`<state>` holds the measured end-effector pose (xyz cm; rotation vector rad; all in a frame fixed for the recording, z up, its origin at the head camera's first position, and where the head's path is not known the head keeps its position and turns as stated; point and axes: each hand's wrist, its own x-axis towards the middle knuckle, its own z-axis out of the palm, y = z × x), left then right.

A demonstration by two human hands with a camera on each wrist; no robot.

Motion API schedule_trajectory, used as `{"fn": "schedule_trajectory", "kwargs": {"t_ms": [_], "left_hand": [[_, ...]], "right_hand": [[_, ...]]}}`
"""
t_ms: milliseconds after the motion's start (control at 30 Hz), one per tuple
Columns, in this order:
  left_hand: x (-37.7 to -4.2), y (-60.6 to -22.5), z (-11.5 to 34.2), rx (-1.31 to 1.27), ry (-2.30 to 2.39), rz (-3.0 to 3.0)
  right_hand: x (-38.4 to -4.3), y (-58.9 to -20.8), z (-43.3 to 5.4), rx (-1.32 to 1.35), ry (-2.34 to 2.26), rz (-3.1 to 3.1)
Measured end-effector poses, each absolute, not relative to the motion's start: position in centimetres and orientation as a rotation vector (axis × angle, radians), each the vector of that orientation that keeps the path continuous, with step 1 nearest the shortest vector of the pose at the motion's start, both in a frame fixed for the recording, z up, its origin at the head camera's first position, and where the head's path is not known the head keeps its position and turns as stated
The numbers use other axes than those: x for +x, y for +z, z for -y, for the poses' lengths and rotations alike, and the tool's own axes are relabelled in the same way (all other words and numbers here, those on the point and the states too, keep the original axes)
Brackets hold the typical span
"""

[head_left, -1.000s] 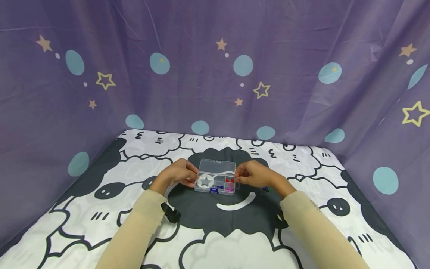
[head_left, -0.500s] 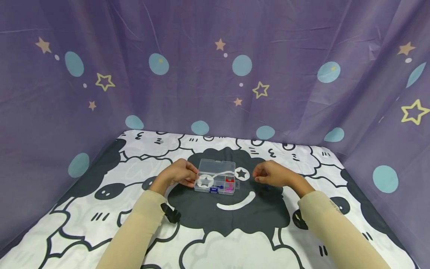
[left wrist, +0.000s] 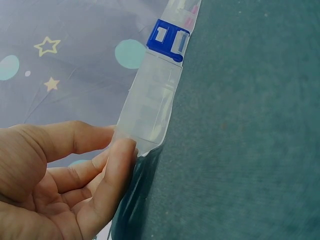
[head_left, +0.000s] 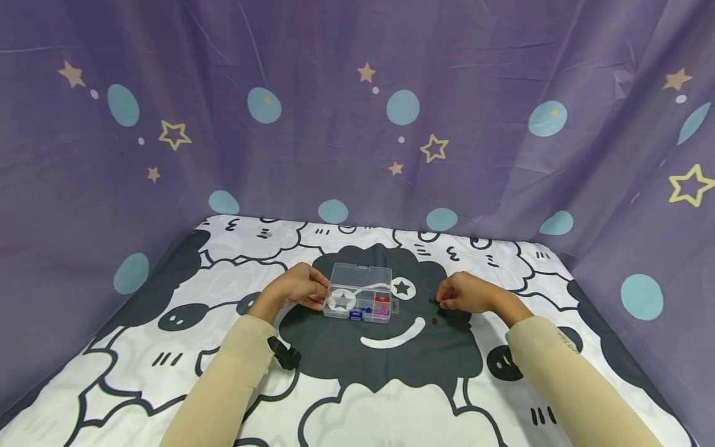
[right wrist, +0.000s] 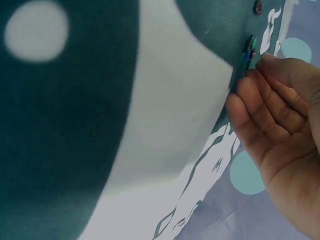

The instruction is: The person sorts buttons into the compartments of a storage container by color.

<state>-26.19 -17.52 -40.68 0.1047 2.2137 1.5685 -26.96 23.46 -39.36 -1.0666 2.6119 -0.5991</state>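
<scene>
A clear plastic compartment box [head_left: 346,313] with a blue latch [head_left: 355,315] lies with its lid [head_left: 362,274] raised at the back. Red, pink and blue small pieces sit in some compartments. My left hand [head_left: 304,287] holds the box at its left end; in the left wrist view, thumb and fingertip meet at the box's corner [left wrist: 145,110]. To the right, my right hand [head_left: 466,293] reaches down to a small pile of dark green, blue and reddish pieces [right wrist: 247,52]. Its fingers are loosely bent, fingertips right beside the pile, with a gap before the thumb.
One loose reddish-brown piece [head_left: 434,321] lies in front of the pile. The cloth [head_left: 385,366] under everything has a cartoon sheep print. A purple curtain [head_left: 313,167] with stars and dots hangs behind and at both sides.
My right hand has moved from the box's right end rightward and down to the pile of small pieces. The left hand and the box stay in place.
</scene>
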Motion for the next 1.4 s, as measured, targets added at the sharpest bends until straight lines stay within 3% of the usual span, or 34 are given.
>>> {"fn": "schedule_trajectory", "kwargs": {"t_ms": [1400], "left_hand": [[-26.12,-40.52,17.50,0.108,1.561,-2.215]], "right_hand": [[-26.98,-39.50,-23.25,-1.006,-0.522,-2.584]]}}
